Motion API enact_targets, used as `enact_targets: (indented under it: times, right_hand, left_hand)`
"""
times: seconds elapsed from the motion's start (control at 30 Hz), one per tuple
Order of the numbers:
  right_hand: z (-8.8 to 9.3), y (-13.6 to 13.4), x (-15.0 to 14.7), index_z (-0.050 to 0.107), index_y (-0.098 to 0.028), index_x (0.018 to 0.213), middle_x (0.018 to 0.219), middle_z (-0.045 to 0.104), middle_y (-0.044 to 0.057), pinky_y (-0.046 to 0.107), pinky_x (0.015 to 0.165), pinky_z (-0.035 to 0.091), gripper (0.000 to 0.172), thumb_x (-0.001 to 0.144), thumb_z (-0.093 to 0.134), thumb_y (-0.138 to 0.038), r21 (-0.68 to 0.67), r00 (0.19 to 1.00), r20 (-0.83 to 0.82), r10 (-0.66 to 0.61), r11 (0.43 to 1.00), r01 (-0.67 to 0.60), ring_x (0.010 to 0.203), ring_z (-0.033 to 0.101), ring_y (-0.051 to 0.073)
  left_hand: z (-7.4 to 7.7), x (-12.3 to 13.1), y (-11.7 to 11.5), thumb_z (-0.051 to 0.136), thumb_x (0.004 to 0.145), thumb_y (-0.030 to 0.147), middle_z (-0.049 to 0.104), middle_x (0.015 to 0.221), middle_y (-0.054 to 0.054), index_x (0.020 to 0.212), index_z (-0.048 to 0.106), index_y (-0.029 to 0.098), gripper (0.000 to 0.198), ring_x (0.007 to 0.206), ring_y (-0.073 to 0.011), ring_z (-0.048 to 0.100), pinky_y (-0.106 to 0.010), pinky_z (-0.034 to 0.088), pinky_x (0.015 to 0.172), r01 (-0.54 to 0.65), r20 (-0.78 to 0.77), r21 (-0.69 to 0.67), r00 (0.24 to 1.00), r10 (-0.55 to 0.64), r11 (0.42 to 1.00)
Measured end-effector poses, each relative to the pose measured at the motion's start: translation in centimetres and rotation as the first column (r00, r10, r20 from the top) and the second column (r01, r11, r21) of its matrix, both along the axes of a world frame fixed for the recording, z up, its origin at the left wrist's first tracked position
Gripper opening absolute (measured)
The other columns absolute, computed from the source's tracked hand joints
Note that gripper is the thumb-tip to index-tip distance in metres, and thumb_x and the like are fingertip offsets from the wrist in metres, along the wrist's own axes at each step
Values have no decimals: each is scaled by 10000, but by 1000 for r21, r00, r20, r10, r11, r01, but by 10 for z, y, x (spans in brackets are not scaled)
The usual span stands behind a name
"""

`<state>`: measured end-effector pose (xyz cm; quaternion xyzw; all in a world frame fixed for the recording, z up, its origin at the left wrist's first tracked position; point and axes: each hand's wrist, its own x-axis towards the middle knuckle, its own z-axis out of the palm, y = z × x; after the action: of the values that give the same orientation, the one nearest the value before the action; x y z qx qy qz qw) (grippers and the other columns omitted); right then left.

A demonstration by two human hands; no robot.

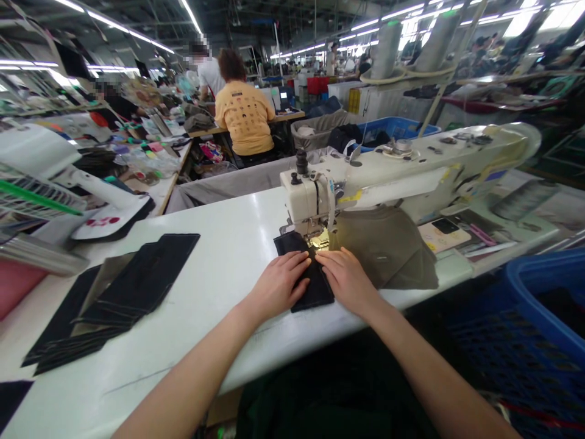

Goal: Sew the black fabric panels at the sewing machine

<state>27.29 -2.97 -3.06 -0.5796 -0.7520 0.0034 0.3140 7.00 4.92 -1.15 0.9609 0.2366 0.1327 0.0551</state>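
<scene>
A dark fabric panel (315, 294) lies on the white sewing table, its far part under the presser foot of a sewing machine (307, 201). My left hand (286, 277) rests flat on the panel, fingers stretched toward the needle area. From the other side, my right hand (346, 275) lies with its fingers extended over the panel's right edge, fingertips close to the lit presser foot (320, 242). The fingertips of both hands nearly meet. Right of the needle, an olive fabric piece (393, 247) is spread under the machine arm.
A stack of dark panels (137, 286) with olive ones lies at left. A white desk fan (107, 213) stands behind it. Right are a thread cone (525, 198), a phone (444, 226) and a blue basket (539, 274). A person in a yellow shirt (244, 119) sits ahead.
</scene>
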Motion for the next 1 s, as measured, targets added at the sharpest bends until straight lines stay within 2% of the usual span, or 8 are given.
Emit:
enact_targets:
  times: [0.17,0.4,0.67,0.77,0.9,1.0]
  right_hand:
    - [-2,-21,7,652,-191,1199,1190,697,103,504,1134,365,356,973,388,-112,54,997,-39,-68,996,70,1114,623,234]
    - [-3,-38,24,680,-204,1127,1122,694,95,499,1121,377,361,927,402,-88,16,993,-45,-106,994,107,1066,614,248]
    - [-2,-43,12,686,-186,1068,1083,690,94,484,1115,380,308,930,428,-92,36,999,-35,-37,999,38,1039,613,239]
    - [-1,-45,7,687,-196,1067,1078,692,87,488,1115,381,316,933,423,-86,45,999,-42,-18,999,19,1043,614,235]
    - [0,-45,6,691,-215,1088,1079,699,85,505,1101,394,325,947,419,-107,42,999,-36,-22,999,23,1035,621,242]
    - [0,-41,4,670,-203,1185,1155,698,95,502,1093,402,344,966,418,-124,15,1000,-20,2,1000,-2,1085,612,247]
  left_hand:
    - [0,2,0,500,991,311,551,1470,-129,1385,563,155,428,1359,-279,505,-483,446,1125,-14,4,-18,1000,14,1000]
    - [0,0,4,467,1006,347,528,1494,-116,1417,538,163,456,1384,-270,479,-464,411,1146,-18,-7,-49,1000,17,999]
    - [5,-7,3,473,1012,385,557,1457,-127,1381,566,147,450,1325,-283,514,-454,432,1099,-82,-45,11,996,83,997]
    - [10,-8,1,517,989,438,626,1338,-137,1296,619,150,433,1220,-299,564,-435,484,991,-173,-78,92,981,180,981]
    - [20,-8,-3,546,953,503,668,996,-140,1008,682,138,393,939,-285,638,-389,510,783,-415,-137,182,887,441,891]
    - [24,-6,-7,522,961,485,655,945,-140,974,667,135,380,885,-288,641,-393,507,741,-474,-149,174,854,499,863]
